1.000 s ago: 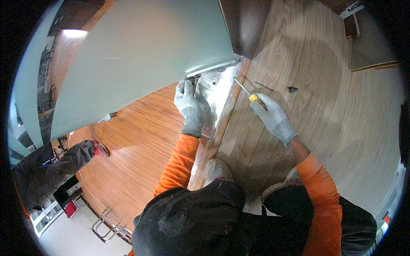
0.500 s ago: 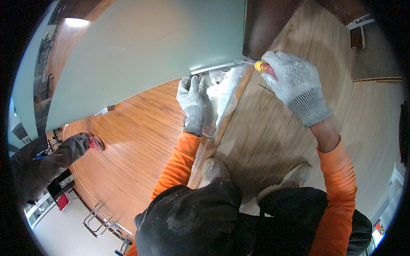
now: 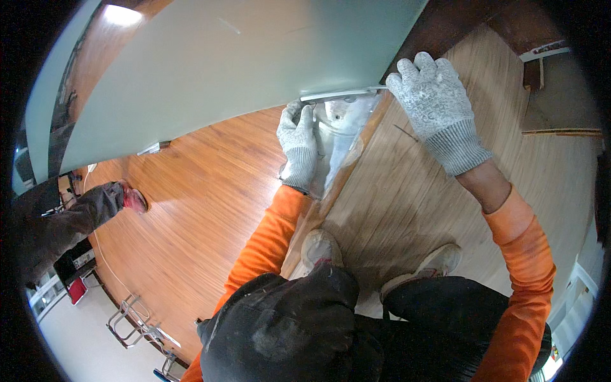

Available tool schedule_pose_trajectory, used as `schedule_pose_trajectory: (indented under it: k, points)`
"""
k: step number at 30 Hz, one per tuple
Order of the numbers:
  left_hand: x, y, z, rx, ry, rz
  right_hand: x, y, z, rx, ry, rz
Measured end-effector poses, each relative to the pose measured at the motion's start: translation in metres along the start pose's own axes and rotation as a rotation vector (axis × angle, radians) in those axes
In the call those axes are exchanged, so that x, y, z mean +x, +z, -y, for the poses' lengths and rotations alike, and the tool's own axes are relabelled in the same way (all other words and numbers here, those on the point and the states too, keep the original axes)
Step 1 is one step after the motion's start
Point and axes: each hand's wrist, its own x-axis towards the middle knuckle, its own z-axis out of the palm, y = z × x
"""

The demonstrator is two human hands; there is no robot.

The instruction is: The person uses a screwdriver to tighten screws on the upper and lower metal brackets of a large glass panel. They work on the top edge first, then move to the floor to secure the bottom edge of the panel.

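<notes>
A frosted glass door panel (image 3: pixel 254 57) stands ahead of me, with a pale metal strip (image 3: pixel 337 95) along its bottom edge. My left hand (image 3: pixel 297 137), in a grey knit glove, has its fingers curled at the strip's left end; what they pinch is hidden. My right hand (image 3: pixel 436 105), gloved too, is closed round a screwdriver (image 3: pixel 380 87). Only the screwdriver's thin shank shows, reaching toward the strip's right end; the handle is covered by the hand. Below the strip lies a shiny metal floor plate (image 3: pixel 340 137) with whitish smears.
A wooden threshold strip (image 3: pixel 347 172) divides orange-brown flooring from greyish wood flooring. A thin dark rod (image 3: pixel 405 132) lies near my right hand. Another person's leg (image 3: pixel 95 207) is at the left. Metal-framed furniture (image 3: pixel 130 321) stands lower left, near a white cable (image 3: pixel 111 267).
The glass panel's right edge has swung further right. My right hand has shifted slightly up and covers the screwdriver's red-and-yellow handle, which showed before. My left hand moved a little right with the strip.
</notes>
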Motion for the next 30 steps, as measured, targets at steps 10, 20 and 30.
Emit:
schedule_pose_trajectory:
  k: [10,20,30]
  points:
    - [0.002,-0.002,-0.004,0.131,-0.017,0.01,0.011,0.013,0.007,-0.009,-0.105,0.005]
    - [-0.003,0.002,-0.007,-0.013,-0.035,0.007,0.033,0.004,-0.03,0.051,-0.473,0.325]
    - [-0.005,0.006,-0.008,-0.052,-0.041,0.014,0.031,-0.004,-0.036,0.077,-0.486,0.311]
